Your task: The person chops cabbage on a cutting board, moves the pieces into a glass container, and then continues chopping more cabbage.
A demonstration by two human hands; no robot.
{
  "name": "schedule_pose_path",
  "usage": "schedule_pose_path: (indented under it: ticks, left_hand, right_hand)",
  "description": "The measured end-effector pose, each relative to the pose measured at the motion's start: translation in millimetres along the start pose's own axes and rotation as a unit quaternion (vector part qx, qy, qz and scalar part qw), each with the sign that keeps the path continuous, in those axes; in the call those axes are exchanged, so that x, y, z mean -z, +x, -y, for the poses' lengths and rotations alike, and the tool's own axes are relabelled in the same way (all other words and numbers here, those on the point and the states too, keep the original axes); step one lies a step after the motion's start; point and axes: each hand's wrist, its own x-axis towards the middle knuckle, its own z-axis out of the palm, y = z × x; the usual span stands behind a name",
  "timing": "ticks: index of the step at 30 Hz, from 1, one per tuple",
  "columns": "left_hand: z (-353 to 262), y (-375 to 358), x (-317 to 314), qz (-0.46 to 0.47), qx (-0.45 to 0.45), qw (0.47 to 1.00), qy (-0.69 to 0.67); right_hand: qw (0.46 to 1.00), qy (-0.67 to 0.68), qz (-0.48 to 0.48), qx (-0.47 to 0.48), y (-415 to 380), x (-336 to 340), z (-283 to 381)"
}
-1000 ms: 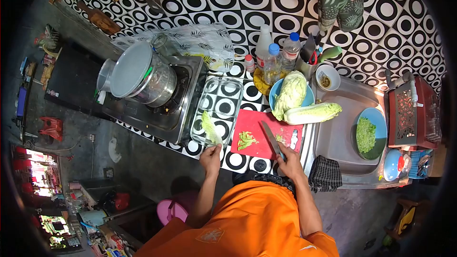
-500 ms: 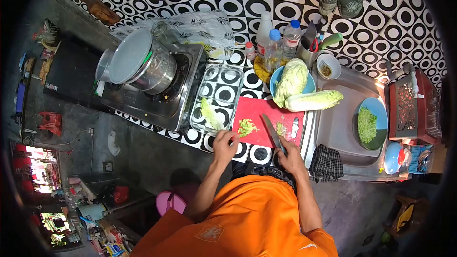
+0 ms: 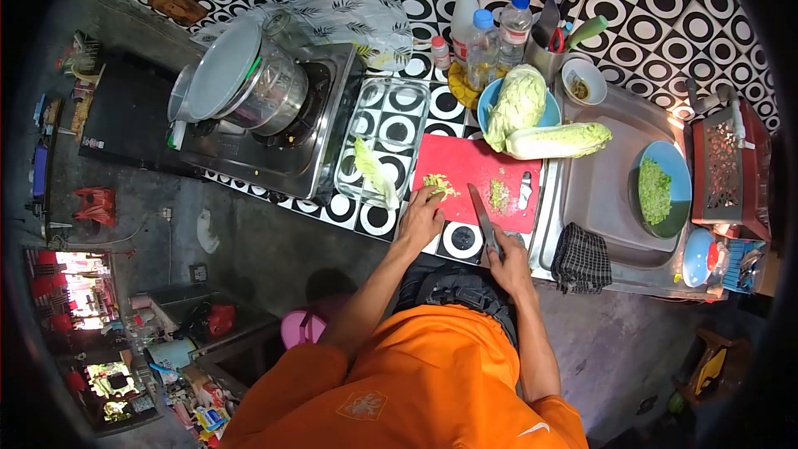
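Note:
On the red cutting board [image 3: 465,155] lies a small pile of chopped cabbage [image 3: 443,185], with another heap of finer bits [image 3: 499,196] farther right. My left hand [image 3: 421,219] is at the board's lower left edge; its fingertips touch the near side of the pile and its thumb stands apart. A kitchen knife [image 3: 481,211] is gripped in my right hand [image 3: 509,263], its blade angled up and left over the board. Left of the board, a loose cabbage leaf [image 3: 376,173] rests in a clear glass dish [image 3: 352,191].
Behind the board a blue bowl [image 3: 549,115] carries a whole napa cabbage [image 3: 516,104] and another long piece [image 3: 559,141]. Several bottles stand behind it. Right is a sink [image 3: 597,199] with a bowl of shredded greens [image 3: 655,191]; left, a stove [image 3: 320,150] with a pot [image 3: 278,100].
My left hand has moved right, from beside the leaf in the glass dish to the chopped pile. The knife stays in my right hand. The view has shifted slightly.

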Motion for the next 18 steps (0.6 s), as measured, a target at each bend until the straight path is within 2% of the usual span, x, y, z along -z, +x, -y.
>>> schedule_pose_path:
  ticks: [5,6,12,18]
  left_hand:
    - [3,6,-1,0.001,-0.009,1.0,0.014]
    - [2,8,-2,-0.023,-0.021,0.999,0.014]
    - [5,18,-12,-0.049,0.0,0.999,-0.004]
    - [15,21,-21,-0.099,0.024,0.995,-0.013]
  right_hand:
    - [0.999,0.022,-0.033,0.014,1,-11,2]
    - [0.999,0.023,-0.037,0.017,1,-14,1]
    - [0.999,0.031,-0.025,0.008,-7,-23,-3]
    - [0.998,0.054,0.037,-0.001,-17,-22,1]
